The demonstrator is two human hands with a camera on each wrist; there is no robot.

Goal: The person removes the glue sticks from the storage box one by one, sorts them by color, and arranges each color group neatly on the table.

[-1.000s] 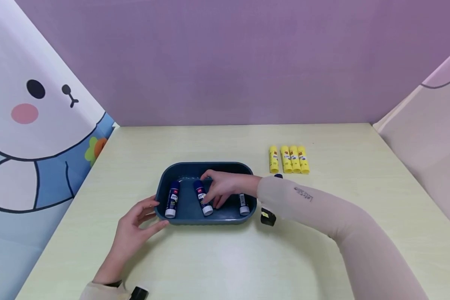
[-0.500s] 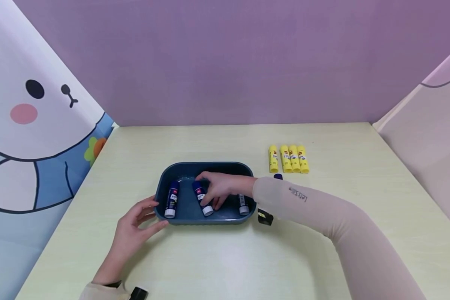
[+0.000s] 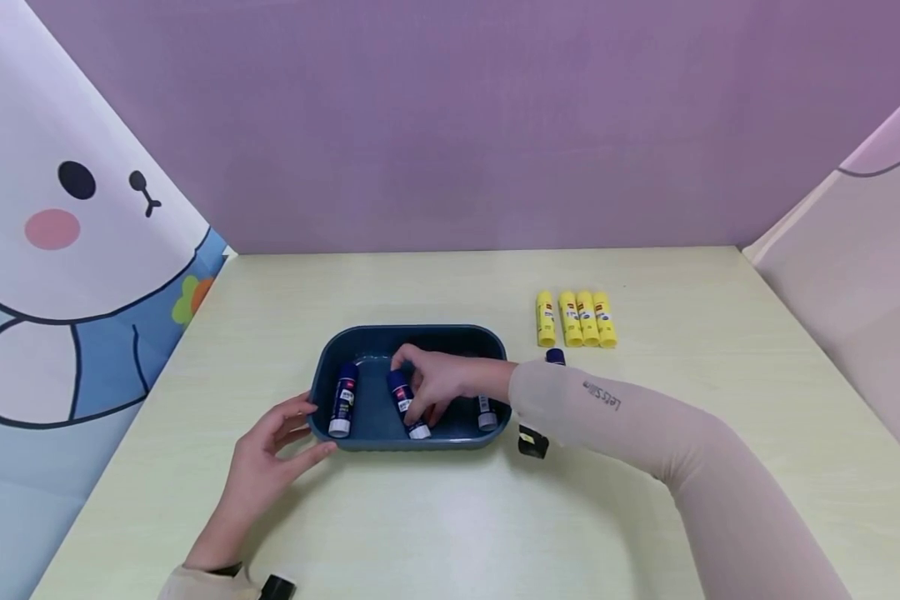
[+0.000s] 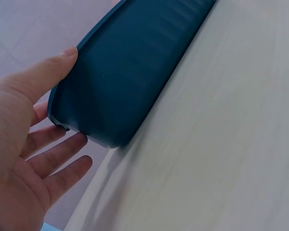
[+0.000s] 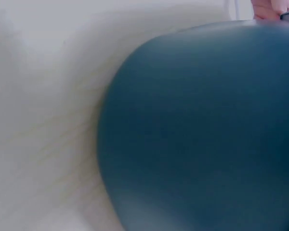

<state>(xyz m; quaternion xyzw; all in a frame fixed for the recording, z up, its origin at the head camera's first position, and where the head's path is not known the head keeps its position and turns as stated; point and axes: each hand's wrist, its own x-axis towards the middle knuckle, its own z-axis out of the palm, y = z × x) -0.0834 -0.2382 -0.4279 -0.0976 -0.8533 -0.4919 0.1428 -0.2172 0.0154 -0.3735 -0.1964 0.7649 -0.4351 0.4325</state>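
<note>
A dark blue-green tray [image 3: 375, 425] stands on the table. My left hand [image 3: 270, 458] rests at its left end, thumb by the near corner and relaxed fingers along the side; in the left wrist view the thumb touches the rim of the tray [image 4: 111, 82]. Inside the tray, my right hand [image 3: 438, 379] pinches a dark blue glue stick [image 3: 400, 390] with a white end, tilted and lying near the middle. Another blue glue stick [image 3: 343, 400] lies at the left. A third glue stick [image 3: 486, 414] lies at the right, partly hidden by my wrist.
Several yellow glue sticks [image 3: 587, 318] lie side by side beyond the tray at the right. A dark blue cap [image 3: 555, 357] shows behind my right sleeve [image 3: 607, 408]. A purple wall [image 3: 480, 125] stands at the table's far edge.
The middle glue stick has shifted slightly toward the near side of the tray under my right hand, whose fingers have drawn closer together on it. My left hand stays in place.
</note>
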